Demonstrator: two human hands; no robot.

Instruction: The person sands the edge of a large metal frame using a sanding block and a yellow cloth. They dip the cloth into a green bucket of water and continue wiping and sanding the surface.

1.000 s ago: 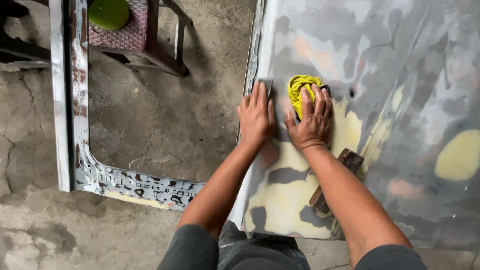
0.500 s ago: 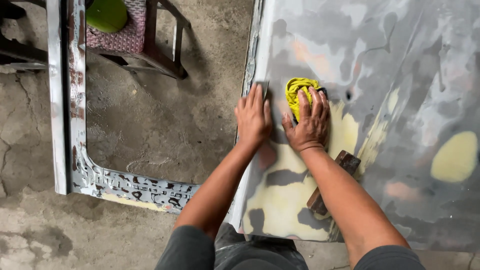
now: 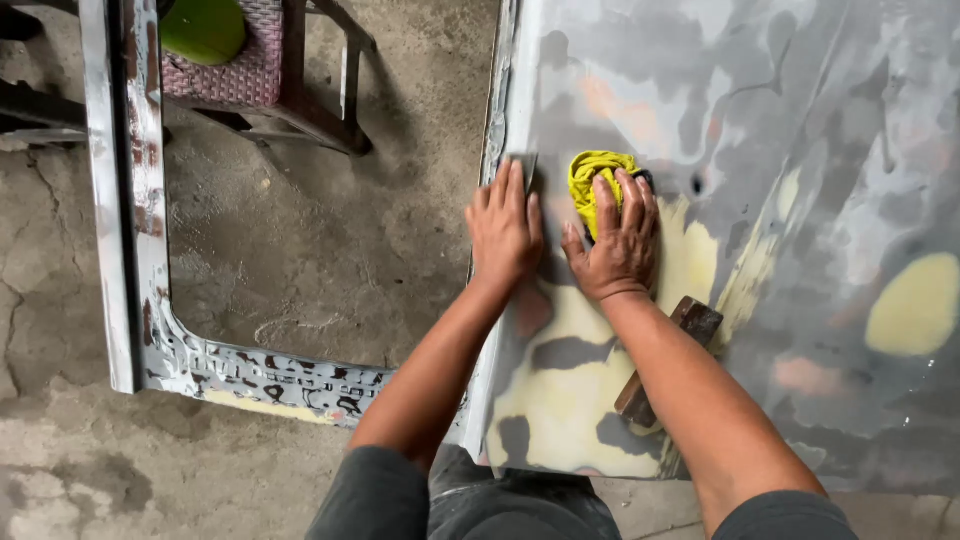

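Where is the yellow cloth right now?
In the head view the yellow cloth lies bunched on the grey metal panel, right of centre, under the fingertips of the right hand. The left hand lies flat just to its left.
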